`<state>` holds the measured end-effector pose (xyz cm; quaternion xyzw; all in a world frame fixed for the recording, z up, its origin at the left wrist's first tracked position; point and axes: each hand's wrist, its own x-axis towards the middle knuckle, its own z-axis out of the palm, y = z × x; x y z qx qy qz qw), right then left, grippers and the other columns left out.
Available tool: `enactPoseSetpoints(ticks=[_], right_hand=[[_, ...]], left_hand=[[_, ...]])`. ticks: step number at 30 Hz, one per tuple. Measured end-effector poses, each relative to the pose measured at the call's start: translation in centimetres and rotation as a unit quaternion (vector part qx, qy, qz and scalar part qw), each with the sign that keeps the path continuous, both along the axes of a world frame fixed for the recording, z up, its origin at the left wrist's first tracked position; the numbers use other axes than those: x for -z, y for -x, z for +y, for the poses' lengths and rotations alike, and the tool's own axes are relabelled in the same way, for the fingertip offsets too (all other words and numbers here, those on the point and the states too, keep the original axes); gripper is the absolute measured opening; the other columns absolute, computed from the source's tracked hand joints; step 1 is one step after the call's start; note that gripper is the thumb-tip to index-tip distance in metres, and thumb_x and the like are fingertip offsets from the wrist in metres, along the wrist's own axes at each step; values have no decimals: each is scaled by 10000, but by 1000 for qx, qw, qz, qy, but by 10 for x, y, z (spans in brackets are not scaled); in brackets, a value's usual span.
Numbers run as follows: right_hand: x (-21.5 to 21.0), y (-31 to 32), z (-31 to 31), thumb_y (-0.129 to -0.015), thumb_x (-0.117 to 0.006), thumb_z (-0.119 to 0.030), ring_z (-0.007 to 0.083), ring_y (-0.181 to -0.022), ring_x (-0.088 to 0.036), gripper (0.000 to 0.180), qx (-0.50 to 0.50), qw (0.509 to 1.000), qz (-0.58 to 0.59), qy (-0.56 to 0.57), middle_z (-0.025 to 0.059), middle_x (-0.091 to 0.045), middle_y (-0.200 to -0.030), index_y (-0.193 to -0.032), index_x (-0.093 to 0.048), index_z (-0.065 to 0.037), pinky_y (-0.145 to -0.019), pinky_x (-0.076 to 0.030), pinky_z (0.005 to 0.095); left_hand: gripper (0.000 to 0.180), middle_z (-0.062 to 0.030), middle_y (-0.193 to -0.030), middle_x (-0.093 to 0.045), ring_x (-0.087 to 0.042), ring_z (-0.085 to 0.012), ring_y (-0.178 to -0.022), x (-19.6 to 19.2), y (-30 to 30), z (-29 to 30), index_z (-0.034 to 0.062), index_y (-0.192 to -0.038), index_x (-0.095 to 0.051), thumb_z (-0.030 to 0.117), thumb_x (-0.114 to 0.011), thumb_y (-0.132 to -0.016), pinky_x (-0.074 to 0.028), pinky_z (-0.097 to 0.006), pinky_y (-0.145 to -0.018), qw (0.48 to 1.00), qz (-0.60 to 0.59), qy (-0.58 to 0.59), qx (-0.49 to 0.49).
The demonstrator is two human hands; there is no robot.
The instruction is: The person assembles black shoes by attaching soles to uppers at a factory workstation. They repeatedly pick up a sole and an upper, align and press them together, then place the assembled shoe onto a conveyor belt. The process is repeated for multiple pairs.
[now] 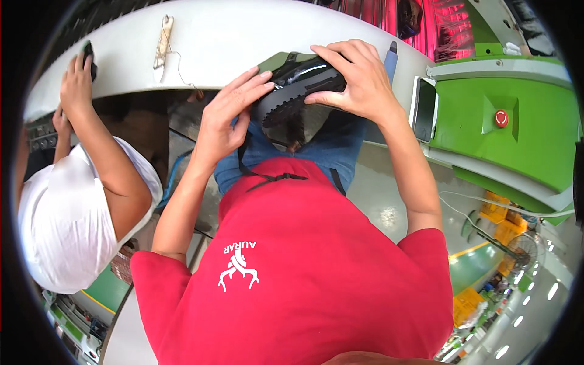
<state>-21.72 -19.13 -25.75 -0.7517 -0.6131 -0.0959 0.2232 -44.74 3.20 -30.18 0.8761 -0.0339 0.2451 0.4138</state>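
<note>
An olive-green and black shoe (309, 74) with a thick lugged sole is held over the near edge of the white table. My right hand (360, 78) grips its right end, fingers over the glossy black upper and thumb beneath at the sole. At its left end, the fingers of my left hand (228, 112) reach onto the shoe and press against its side. The shoe lies tilted, its black sole (285, 103) turned toward me. Part of the upper is hidden behind my hands.
On the white table (213, 36) lies a tape-wrapped hand tool (163, 45) with a thin cord. A blue-grey pen-like tool (390, 59) is near my right hand. A phone (424, 109) lies beside a green machine (486, 115) with a red button. Left, a co-worker's hand (76, 88) holds something dark.
</note>
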Motion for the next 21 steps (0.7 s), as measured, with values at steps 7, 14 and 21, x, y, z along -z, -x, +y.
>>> enactPoseSetpoints(ticks=[7,14,21], right_hand=[[9,30,-10,-552,-1021,-468,265,-1100,-677,846,26,993,-71,-89,17,-754,-1219,-1305,-801,-152,-975,-451,429],[21,16,6,-584,-1039,-443,278,-1110,-661,797,58,984,-28,-166,26,-731,-1214,-1288,-805,-152,-976,-463,444],[-6,34,16,-710,-1027,-393,392,-1179,-666,797,133,989,22,-65,168,-694,-1304,-1354,-729,-30,-1027,-522,502]], left_hand=[[1106,-245,-1736,-440,-468,-460,-1578,3,-7,-10,90,-1636,-523,438,-994,-697,-437,-525,-1266,997,17,80,-18],[944,-169,-1499,-615,-623,-398,-1381,-18,-48,11,165,-1518,-667,312,-1024,-657,-524,-504,-1145,996,-58,-51,-36],[906,-256,-1522,-552,-617,-453,-1375,-29,-54,34,96,-1509,-637,252,-982,-686,-537,-502,-1142,999,12,-42,5]])
